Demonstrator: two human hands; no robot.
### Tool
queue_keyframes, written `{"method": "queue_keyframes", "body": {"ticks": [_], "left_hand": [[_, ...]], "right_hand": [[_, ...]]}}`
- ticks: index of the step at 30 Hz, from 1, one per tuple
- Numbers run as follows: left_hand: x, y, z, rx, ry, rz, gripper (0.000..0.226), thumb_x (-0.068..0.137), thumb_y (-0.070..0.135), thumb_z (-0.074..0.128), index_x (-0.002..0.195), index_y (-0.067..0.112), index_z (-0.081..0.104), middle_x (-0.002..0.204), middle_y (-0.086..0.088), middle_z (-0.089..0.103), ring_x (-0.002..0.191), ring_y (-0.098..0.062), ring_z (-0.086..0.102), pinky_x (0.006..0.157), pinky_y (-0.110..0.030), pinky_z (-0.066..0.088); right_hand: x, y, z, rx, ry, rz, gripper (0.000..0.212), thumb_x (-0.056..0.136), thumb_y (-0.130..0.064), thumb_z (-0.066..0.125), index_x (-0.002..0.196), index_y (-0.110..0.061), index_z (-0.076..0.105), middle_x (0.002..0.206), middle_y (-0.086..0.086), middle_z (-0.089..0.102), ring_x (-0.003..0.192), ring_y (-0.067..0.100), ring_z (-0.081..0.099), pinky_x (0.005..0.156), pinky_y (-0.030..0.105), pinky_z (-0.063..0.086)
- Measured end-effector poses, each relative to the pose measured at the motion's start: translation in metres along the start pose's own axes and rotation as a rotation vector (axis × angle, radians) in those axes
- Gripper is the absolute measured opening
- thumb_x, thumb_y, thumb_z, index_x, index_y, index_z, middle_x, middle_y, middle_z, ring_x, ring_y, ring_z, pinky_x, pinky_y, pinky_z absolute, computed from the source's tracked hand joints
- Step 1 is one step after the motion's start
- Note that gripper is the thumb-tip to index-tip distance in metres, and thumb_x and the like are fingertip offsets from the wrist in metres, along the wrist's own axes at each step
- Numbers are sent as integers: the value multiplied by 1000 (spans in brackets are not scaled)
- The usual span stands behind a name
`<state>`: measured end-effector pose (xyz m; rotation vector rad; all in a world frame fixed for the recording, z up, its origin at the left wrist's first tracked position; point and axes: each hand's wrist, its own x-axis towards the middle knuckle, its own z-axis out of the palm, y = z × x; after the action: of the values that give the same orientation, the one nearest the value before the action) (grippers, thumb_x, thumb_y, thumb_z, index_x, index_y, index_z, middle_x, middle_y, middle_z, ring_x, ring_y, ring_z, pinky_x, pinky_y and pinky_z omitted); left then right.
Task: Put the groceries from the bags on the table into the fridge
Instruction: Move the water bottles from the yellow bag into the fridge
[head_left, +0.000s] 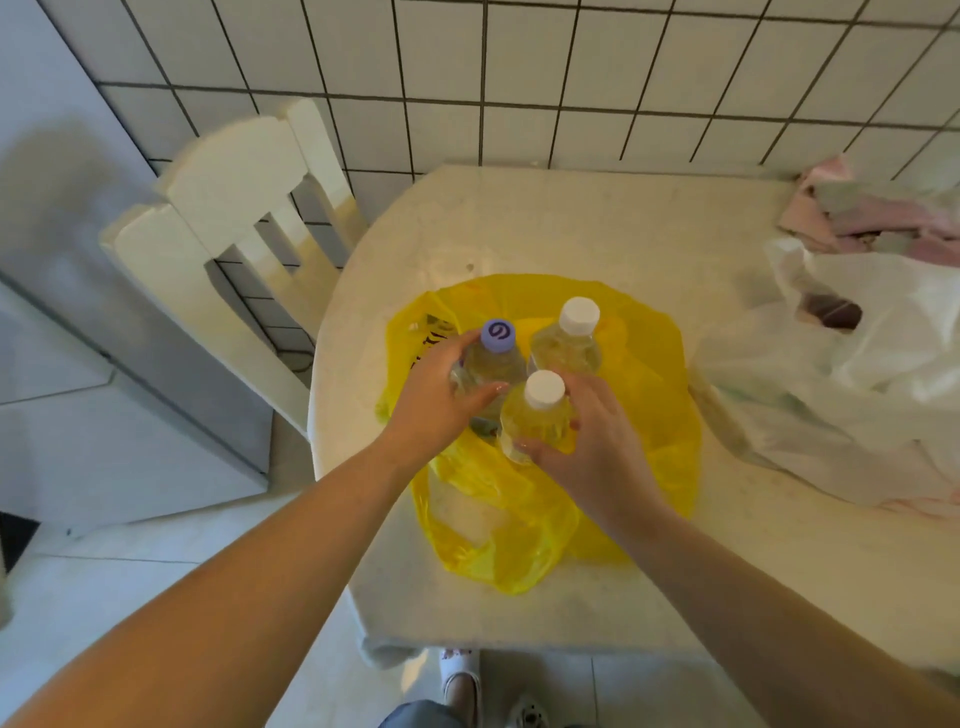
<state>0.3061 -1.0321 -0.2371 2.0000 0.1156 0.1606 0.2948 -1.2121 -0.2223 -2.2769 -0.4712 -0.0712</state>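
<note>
3 bottles are stood upright on the flattened yellow bag (654, 395) near the table (545, 228)'s left edge. The purple-capped bottle (491, 358) is gripped by the left hand (441, 400), the nearest white-capped bottle (535, 415) by the right hand (592, 441). A white bag (841, 395) is slumped toward the right edge; a chair (234, 228) is pushed against the left edge.

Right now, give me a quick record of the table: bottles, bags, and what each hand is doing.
bottles: three upright on the yellow bag: purple-capped bottle, far white-capped bottle, near white-capped bottle
left hand: fingers curled round the purple-capped bottle
right hand: grips the near white-capped bottle
other bag: white bag, right side of the table
chair: left of table
</note>
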Motion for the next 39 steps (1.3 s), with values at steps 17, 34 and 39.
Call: {"method": "queue_keyframes", "body": {"ticks": [17,34,39], "left_hand": [[-2,-1,3,-21,109,8,49,77,22,76,113,37,47,108,24,56,104,0,53,89,-28,48],[-161,116,-89,-76,584,79,40,83,21,69,110,46,52,107,21,62,97,9,57,80,-11,47],[-258,109,-101,-73,715,-29,41,83,16,67,102,47,50,98,24,60,88,17,56,66,-3,45]], "right_hand": [[-11,2,-1,136,84,168,72,61,-28,86,124,-26,50,114,-9,51,105,10,51,81,41,52],[-25,-112,-88,454,-160,-245,60,64,-10,83,103,-41,48,101,-28,56,95,-18,53,62,6,45],[-65,-152,-59,435,-348,-374,57,64,-18,83,101,-45,48,105,-24,59,99,-7,57,80,17,49]]}}
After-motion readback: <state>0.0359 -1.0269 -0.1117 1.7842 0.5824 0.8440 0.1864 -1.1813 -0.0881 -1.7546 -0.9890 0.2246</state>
